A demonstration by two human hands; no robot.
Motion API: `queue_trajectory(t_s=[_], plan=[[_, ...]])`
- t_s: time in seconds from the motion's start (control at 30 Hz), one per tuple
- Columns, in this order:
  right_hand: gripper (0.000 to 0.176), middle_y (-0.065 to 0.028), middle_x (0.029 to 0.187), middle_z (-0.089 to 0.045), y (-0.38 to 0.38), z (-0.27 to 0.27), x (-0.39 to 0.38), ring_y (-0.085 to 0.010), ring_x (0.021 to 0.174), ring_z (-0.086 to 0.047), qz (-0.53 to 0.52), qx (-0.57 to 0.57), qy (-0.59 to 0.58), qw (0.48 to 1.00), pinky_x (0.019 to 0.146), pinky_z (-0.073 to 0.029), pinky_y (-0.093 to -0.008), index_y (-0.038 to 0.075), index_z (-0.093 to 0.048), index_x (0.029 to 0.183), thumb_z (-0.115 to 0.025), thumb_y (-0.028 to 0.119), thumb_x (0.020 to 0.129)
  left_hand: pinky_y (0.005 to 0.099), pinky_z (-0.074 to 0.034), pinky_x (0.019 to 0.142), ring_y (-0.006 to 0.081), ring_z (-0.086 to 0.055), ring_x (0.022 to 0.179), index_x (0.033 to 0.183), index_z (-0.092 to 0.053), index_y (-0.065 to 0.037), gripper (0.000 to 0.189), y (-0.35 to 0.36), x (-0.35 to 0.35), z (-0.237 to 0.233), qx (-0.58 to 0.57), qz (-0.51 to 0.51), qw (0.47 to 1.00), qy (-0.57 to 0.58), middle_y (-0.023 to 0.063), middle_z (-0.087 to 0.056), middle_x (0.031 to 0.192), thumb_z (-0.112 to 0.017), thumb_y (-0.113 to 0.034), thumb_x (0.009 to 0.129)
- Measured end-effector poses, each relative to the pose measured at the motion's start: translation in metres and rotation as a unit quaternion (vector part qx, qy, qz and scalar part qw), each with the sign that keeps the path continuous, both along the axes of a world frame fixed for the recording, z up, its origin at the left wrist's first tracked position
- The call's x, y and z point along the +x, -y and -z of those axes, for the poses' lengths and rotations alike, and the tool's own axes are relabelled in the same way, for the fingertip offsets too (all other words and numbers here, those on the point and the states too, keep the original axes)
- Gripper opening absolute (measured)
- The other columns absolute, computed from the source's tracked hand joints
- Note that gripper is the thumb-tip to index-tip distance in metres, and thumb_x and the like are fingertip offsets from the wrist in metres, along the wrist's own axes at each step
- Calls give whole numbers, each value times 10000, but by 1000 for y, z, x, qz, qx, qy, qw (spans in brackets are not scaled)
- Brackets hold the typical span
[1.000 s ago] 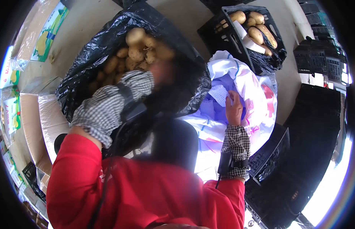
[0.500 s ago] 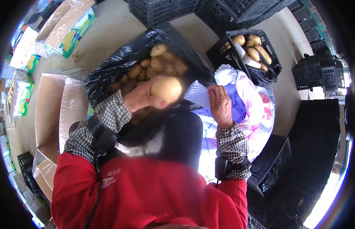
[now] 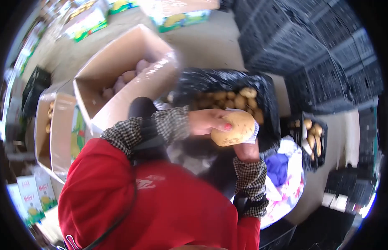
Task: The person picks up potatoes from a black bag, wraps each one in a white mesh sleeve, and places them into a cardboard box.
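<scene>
My hands are together at 1 large potato [image 3: 236, 130], which is up in front of me, over the near side of a black plastic liner [image 3: 267, 89] with many smaller potatoes [image 3: 240, 101] in it. My left hand [image 3: 207, 121] is clamped on the large potato from its left side, the thumb lying across its skin. My right hand [image 3: 247, 151] is just below and behind it, against a pale ribbed foam sleeve [image 3: 257, 132] that shows along the potato's right edge; its fingers are hidden, so I cannot tell how far they close.

Just right of the liner sits a white plastic bag [image 3: 295, 152] with purple foam [image 3: 277, 168] inside. Beyond that bag, a small black crate [image 3: 291, 123] holds more potatoes and something white. Tall black crates [image 3: 300, 54] stand stacked at the upper right. To my left is an open cardboard box [image 3: 154, 79] with pinkish rounded items [image 3: 128, 76] in it, and beside that, 1 more open box [image 3: 60, 133].
</scene>
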State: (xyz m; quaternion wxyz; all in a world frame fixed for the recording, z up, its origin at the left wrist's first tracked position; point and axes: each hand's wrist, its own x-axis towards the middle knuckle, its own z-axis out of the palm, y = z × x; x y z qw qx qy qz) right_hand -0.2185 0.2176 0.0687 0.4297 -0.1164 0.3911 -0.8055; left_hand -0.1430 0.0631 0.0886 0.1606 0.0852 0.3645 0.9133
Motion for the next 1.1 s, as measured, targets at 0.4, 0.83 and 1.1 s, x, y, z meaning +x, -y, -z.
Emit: queue_trajectory(t_s=[0.4,0.83,1.1], plan=[[109,-62,883,-565,63,-18,16,-126,817,-526,20,153,-480,864,727,-425,-248,27,-551,933,-501,49,839,362,-439,738,252,-513,800,898,-526,-61,143,217,120,64,-695,-379,611,-32,86,-522,830,-526,-151,788],[171,-16,795,-574,-234,100,-91,-88,704,-537,344,553,-242,719,601,-422,-217,44,-573,915,-497,169,827,367,-433,776,292,-534,922,1006,-549,-100,257,135,-48,68,-801,-187,539,-181,113,-566,970,-556,-176,761],[202,-145,983,-572,-311,142,-87,-299,885,-561,178,721,-370,558,755,-450,-381,90,-568,974,-500,133,789,407,-422,830,315,-488,1016,1160,-459,-126,489,-56,-188,228,-776,113,561,-265,124,-429,1182,-627,-182,703]])
